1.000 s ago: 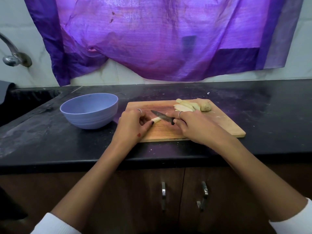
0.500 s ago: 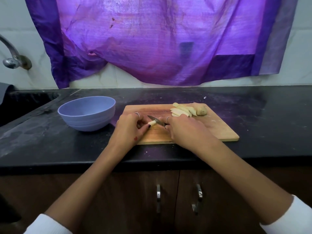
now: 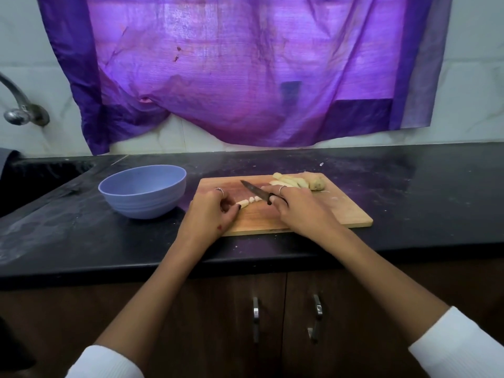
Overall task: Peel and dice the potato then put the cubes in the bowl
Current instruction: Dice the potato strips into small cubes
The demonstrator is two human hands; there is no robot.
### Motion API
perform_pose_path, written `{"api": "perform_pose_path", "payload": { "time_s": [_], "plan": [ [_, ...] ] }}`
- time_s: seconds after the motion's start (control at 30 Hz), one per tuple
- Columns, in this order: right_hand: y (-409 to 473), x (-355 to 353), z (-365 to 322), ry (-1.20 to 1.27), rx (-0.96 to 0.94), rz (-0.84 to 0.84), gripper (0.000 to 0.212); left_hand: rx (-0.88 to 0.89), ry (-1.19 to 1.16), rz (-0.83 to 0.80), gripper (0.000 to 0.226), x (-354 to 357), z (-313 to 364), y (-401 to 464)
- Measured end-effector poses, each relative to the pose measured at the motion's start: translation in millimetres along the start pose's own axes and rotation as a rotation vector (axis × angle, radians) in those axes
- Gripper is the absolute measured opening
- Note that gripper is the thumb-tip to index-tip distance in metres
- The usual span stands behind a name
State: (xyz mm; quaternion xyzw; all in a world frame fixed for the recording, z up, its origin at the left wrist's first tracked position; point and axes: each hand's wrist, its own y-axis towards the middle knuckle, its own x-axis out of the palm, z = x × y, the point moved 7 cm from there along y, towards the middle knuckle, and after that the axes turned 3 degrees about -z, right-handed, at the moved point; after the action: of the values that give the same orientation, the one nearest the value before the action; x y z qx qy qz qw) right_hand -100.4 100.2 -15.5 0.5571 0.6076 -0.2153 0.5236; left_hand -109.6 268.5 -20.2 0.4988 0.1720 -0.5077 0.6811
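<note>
Knife [image 3: 255, 192] handle hidden in right hand [image 3: 297, 211]; bowl [image 3: 143, 190] inside unseen.

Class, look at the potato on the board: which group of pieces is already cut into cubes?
The short row of small pieces between the left hand and the knife. The pile of long strips at the cutting board's far edge is uncut.
</note>
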Motion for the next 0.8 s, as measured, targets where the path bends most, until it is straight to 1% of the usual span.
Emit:
{"api": "perform_pose_path", "payload": {
  "time_s": [0.1, 0.23, 0.43, 0.57, 0.7, 0.8],
  "plan": [
    [0.3, 3.6, 0.0, -0.035, -0.019, -0.046, 0.036, -0.02, -0.022, 0.001, 0.018, -2.4, -3.1, -2.8],
    [-0.1, 1.8, 0.1, -0.02, -0.057, -0.078, 0.036, -0.055, -0.042, 0.02, 0.018, -9.2, -8.3, -5.7],
    [2.8, 1.7, 0.0, -0.026, -0.081, -0.101, 0.035, -0.07, -0.061, -0.027, 0.022, -8.0, -7.1, -3.4],
    [5.7, 0.4, 0.4, -0.028, -0.083, -0.095, 0.034, -0.061, -0.053, -0.013, 0.031, -8.8, -6.7, -1.9],
    [5.8, -1.2, 1.1, -0.002, -0.072, -0.099, 0.033, -0.027, -0.04, -0.012, 0.032, -6.2, -4.8, 0.5],
    [5.3, -2.3, 0.1, -0.001, -0.071, -0.087, 0.034, -0.009, -0.034, -0.01, 0.027, -3.2, -6.0, 4.2]
  ]
}}
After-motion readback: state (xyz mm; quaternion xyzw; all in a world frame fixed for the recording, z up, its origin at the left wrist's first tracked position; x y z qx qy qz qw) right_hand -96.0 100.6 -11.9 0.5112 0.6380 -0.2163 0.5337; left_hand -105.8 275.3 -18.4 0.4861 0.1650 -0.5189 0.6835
